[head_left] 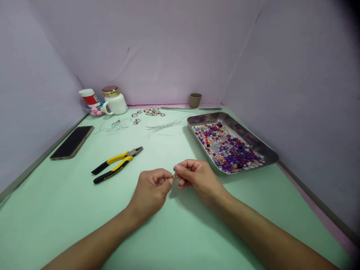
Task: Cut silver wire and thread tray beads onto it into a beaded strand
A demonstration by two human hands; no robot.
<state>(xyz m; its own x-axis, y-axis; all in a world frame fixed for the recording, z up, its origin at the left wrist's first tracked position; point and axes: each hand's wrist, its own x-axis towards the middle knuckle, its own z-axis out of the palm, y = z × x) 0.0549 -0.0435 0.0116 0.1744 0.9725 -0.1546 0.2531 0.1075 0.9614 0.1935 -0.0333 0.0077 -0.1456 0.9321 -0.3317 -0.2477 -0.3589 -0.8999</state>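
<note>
Between both hands, above the middle of the table, is a small shiny wire loop, mostly covered by fingertips. My left hand pinches it from the left with thumb and forefinger. From the right, my right hand grips it the same way, its other fingers curled in. Whether beads sit on the loop is too small to tell. Right of my right hand lies a metal tray of loose purple, red, white and black beads. Pliers with yellow and black handles rest to the left, jaws pointing away.
A phone lies at the left edge. Cut wires and several small wire pieces with red beads are spread farther back. A lidded white mug, a red-and-white tub and a small brown cup stand by the back wall.
</note>
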